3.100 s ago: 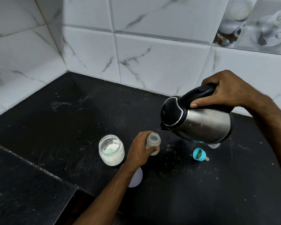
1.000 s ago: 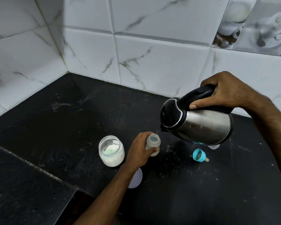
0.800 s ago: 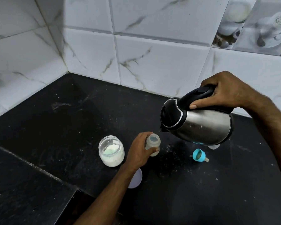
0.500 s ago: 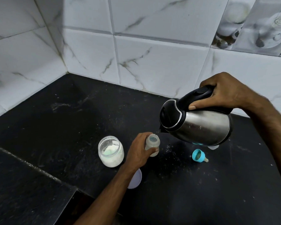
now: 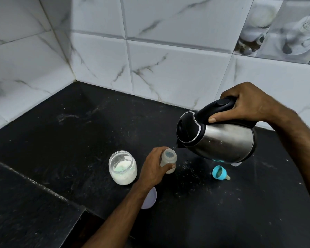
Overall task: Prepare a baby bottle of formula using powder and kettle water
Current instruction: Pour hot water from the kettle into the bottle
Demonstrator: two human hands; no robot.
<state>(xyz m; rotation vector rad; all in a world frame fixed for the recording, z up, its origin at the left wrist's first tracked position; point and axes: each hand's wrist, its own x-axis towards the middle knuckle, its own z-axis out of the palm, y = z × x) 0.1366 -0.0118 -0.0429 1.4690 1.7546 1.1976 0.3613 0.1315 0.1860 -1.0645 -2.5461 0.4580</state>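
Observation:
A small translucent baby bottle (image 5: pixel 169 159) stands upright and uncapped on the black counter, and my left hand (image 5: pixel 153 167) is wrapped around its left side. My right hand (image 5: pixel 247 102) grips the black handle of a steel kettle (image 5: pixel 220 138), which is tilted to the left. Its spout sits just above the bottle's mouth and a thin stream of water runs into it. An open glass jar of white formula powder (image 5: pixel 123 168) stands left of my left hand. The bottle's blue ring with its teat (image 5: pixel 219 173) lies on its side right of the bottle.
A pale round lid (image 5: pixel 149 198) lies on the black counter (image 5: pixel 79 133), partly hidden under my left forearm. Powder specks are scattered around the bottle. White marble tiles close the corner at the back and left. A seam and a step mark the counter's front left.
The kettle has tipped slightly lower toward the bottle and a thin stream of water shows at the spout again. Both hands keep their grips, and the bottle and jar have not moved.

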